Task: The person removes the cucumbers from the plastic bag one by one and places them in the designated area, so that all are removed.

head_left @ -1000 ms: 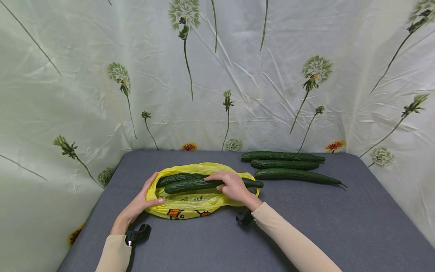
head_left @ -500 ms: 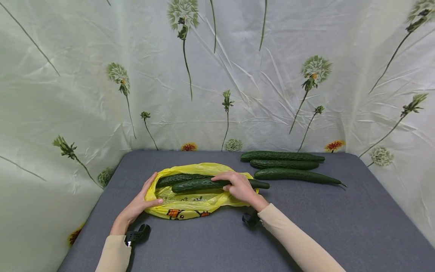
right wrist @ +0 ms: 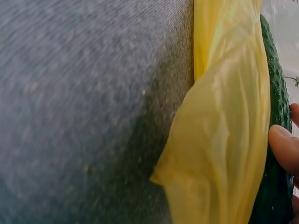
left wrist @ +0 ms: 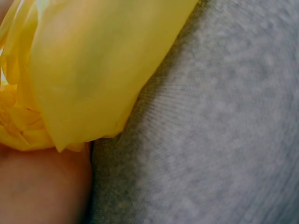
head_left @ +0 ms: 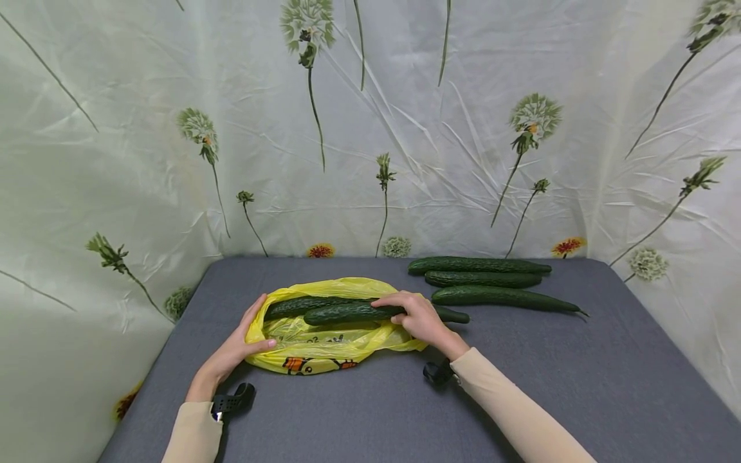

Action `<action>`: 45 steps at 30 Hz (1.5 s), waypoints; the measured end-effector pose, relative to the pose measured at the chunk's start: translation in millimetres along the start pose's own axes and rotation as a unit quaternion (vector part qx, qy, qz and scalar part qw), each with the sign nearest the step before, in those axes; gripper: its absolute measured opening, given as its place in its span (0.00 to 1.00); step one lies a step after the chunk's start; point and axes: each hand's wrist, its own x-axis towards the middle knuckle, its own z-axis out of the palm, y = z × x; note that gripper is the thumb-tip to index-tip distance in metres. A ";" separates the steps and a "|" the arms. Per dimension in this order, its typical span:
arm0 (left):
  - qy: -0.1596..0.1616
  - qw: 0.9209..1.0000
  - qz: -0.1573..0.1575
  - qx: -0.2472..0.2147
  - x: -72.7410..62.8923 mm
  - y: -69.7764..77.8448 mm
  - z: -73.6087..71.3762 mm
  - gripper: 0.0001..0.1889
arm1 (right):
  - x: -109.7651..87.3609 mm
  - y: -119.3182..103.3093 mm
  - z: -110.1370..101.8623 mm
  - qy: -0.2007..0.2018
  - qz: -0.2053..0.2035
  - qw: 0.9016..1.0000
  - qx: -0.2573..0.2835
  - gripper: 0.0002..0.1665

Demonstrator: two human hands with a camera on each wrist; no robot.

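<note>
A yellow plastic bag (head_left: 312, 350) lies on its side with its mouth spread, a cartoon print on its front. My left hand (head_left: 231, 350) holds the bag's left rim, thumb over the near edge; in the left wrist view the yellow plastic (left wrist: 93, 79) hides most of the fingers. With fingers over the top and thumb at the near side, my right hand (head_left: 419, 318) grips a cucumber (head_left: 338, 314), whose right end sticks out past the bag. Behind it, another cucumber (head_left: 303, 305) lies in the bag. The right wrist view has the gripped cucumber (right wrist: 275, 70) beyond the yellow plastic.
Three more cucumbers lie side by side at the back right: a far one (head_left: 475, 265), a middle one (head_left: 486, 279) and a near one (head_left: 503, 296). They rest on a grey cloth-covered table (head_left: 550, 386). A dandelion-printed white curtain (head_left: 451, 148) hangs behind.
My right hand has moved to the right with the cucumber, so more of its right end sticks out of the bag. My left hand has stayed at the bag's rim.
</note>
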 end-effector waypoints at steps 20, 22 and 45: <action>0.000 1.000 0.008 -0.004 -0.9 -2.1 0.4 0.52 | -22.2 18.9 -18.1 0.004 0.021 1.000 0.009 0.28; 0.000 1.000 0.008 -0.004 -0.9 -2.1 0.4 0.52 | -24.2 20.9 -19.9 0.004 0.025 1.000 0.013 0.28; 0.003 1.000 0.001 0.002 0.0 -0.7 0.7 0.52 | -42.9 36.0 -37.5 0.016 0.041 0.998 0.040 0.30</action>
